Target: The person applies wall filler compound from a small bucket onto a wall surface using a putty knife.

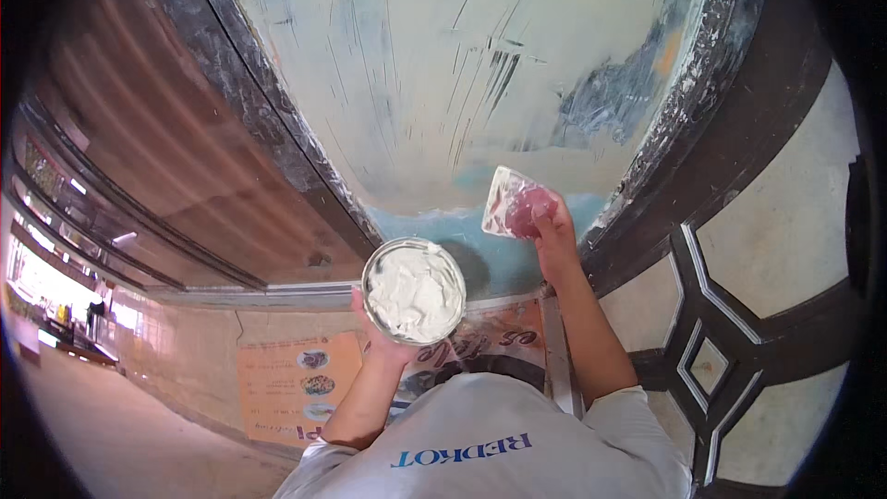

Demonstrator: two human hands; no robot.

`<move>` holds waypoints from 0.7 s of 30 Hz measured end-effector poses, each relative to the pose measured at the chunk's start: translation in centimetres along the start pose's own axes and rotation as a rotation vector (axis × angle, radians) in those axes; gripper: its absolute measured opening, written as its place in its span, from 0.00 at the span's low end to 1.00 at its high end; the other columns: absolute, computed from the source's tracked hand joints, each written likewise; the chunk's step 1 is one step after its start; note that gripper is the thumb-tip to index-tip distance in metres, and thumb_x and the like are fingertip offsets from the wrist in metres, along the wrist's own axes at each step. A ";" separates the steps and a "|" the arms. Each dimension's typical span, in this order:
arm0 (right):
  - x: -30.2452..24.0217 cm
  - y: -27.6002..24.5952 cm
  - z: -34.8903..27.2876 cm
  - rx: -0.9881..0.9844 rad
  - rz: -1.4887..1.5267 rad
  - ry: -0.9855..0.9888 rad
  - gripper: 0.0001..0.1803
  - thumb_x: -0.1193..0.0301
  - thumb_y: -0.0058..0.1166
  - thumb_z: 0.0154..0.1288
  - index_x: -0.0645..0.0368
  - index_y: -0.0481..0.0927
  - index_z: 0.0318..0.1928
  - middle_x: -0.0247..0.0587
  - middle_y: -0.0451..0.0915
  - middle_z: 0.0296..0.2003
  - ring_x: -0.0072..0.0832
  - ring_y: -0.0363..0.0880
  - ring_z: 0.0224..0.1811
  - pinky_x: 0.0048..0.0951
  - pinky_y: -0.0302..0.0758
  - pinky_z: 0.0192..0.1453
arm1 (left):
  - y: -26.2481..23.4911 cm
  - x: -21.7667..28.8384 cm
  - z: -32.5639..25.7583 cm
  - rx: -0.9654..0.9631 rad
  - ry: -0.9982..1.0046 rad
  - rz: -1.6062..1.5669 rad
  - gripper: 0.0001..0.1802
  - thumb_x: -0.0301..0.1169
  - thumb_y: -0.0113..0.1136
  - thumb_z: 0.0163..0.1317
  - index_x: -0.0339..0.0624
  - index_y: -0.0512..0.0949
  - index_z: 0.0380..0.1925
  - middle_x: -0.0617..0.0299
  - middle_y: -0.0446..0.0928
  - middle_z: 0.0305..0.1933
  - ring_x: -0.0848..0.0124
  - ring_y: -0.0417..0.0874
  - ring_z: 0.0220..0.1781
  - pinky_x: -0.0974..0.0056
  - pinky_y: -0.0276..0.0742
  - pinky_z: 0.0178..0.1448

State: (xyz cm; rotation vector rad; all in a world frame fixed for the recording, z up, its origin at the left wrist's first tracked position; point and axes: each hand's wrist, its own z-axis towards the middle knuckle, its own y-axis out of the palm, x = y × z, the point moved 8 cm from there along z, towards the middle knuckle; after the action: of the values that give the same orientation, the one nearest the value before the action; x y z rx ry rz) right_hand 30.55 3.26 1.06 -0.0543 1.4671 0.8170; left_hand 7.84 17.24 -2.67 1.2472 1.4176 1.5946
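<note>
My left hand (pixel 385 344) is closed around the side and underside of a round tin (pixel 461 300). Thick white putty (pixel 414 288) fills the tin, its surface smeared and uneven. To the right and a little higher, my right hand (pixel 554 233) grips a flat reddish putty spreader (pixel 525 210) between thumb and fingers. White putty coats the spreader's left edge and upper corner. Beyond both hands stands a pale greenish panel (pixel 416 83) with dark scratches and bluish-grey patches; whether the spreader touches it, I cannot tell.
Dark, paint-flecked frames (pixel 277 120) border the panel on both sides. Reddish-brown ribbed shutters (pixel 166 129) stretch along the left. At right is a dark lattice (pixel 707 379) with pale insets. An orange printed poster (pixel 277 388) hangs low on the left.
</note>
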 end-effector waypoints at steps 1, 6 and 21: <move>-0.9 0.6 -0.4 -0.013 0.004 0.011 0.16 0.70 0.51 0.70 0.57 0.69 0.56 0.32 0.76 0.47 0.23 0.76 0.48 0.25 0.75 0.51 | 0.2 -0.4 0.2 0.006 0.021 0.051 0.49 0.72 0.43 0.54 0.52 0.61 0.68 0.54 0.61 0.71 0.50 0.63 0.70 0.41 0.61 0.69; -3.3 1.7 -2.4 -0.144 0.004 -0.137 0.17 0.73 0.49 0.70 0.59 0.67 0.57 0.34 0.75 0.48 0.23 0.73 0.52 0.30 0.70 0.58 | 2.3 -3.3 1.0 0.047 0.057 0.092 0.49 0.73 0.43 0.54 0.52 0.63 0.67 0.54 0.62 0.70 0.51 0.64 0.69 0.41 0.61 0.69; -5.4 -1.5 -5.9 -0.560 -0.984 -0.573 0.17 0.81 0.48 0.56 0.56 0.81 0.46 0.46 0.79 0.47 0.50 0.73 0.51 0.45 0.70 0.56 | 4.2 -9.1 0.6 0.096 0.128 0.023 0.47 0.72 0.42 0.55 0.52 0.65 0.66 0.57 0.65 0.68 0.53 0.66 0.68 0.45 0.61 0.70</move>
State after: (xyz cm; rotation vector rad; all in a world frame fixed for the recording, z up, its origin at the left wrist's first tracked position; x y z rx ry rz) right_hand 26.92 -3.24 4.33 -0.8278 0.5005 0.3370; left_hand 11.91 8.27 -0.64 1.2382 1.5810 1.6651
